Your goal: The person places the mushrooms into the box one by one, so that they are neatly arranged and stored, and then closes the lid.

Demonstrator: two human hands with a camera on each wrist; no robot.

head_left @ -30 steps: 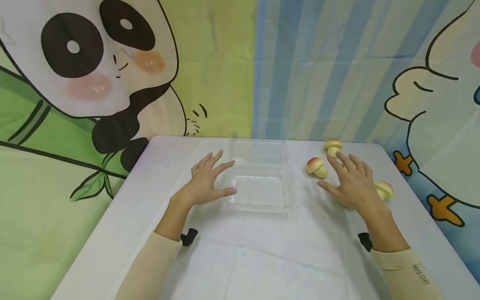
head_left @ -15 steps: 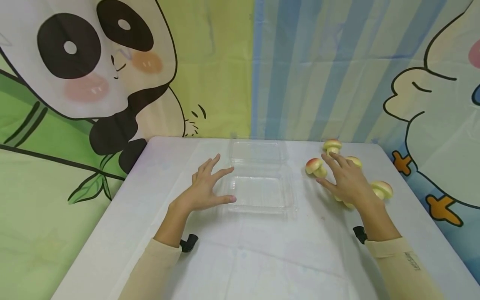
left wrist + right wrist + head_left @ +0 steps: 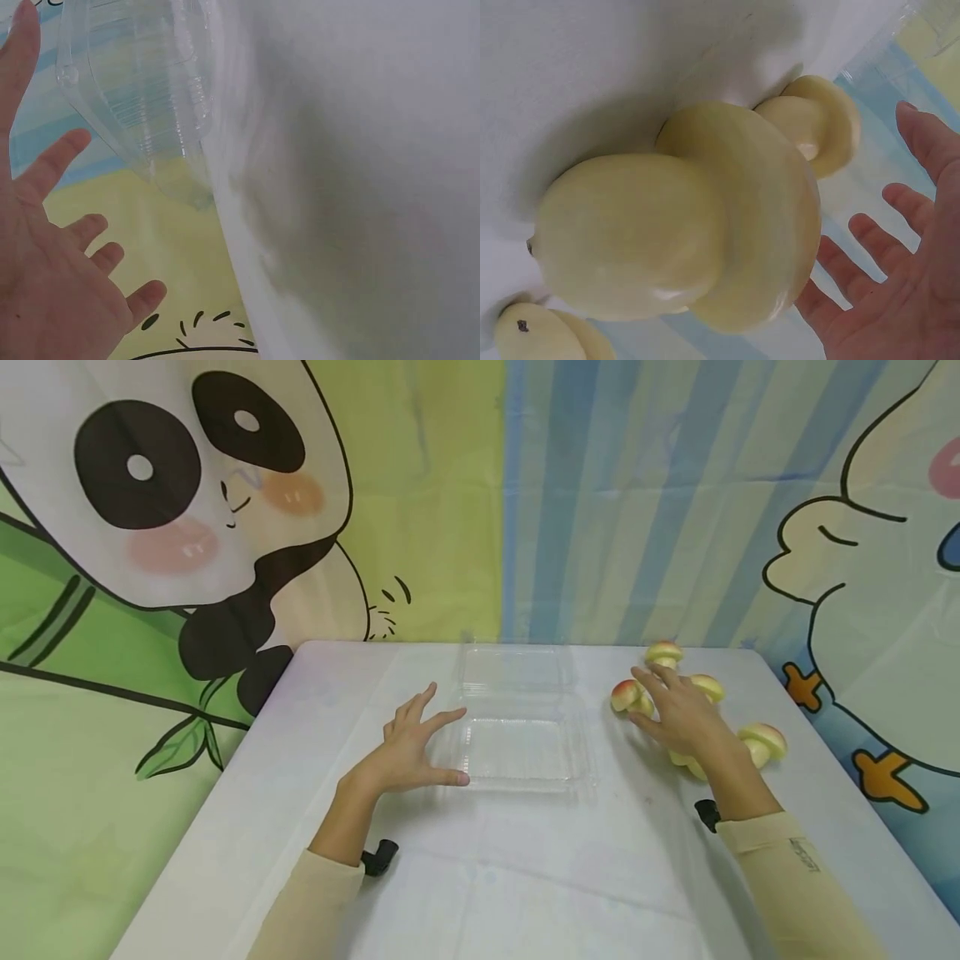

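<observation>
A clear plastic clamshell box [image 3: 517, 787] lies on the table with its lid [image 3: 513, 670] folded back toward the wall. Beside its left edge, my left hand [image 3: 408, 756] has thumb and fingers spread and holds nothing; the left wrist view shows the box [image 3: 135, 105] just beyond the fingertips. My right hand [image 3: 684, 717] hovers among several toy mushrooms, fingers spread, its thumb and forefinger near a red-capped mushroom [image 3: 624, 695]. A large pale mushroom [image 3: 637, 232] fills the right wrist view, and that hand [image 3: 900, 262] appears apart from it.
More mushrooms lie around the right hand: one at the back [image 3: 663, 652], one behind the fingers [image 3: 708, 687], one to the right [image 3: 765, 743] and one partly under the wrist [image 3: 686, 764]. A cartoon-printed cloth [image 3: 427, 527] hangs behind the white table [image 3: 525, 877].
My right hand has shifted left toward the red-capped mushroom, uncovering other mushrooms. My left hand stays beside the box, its thumb and forefinger now farther apart.
</observation>
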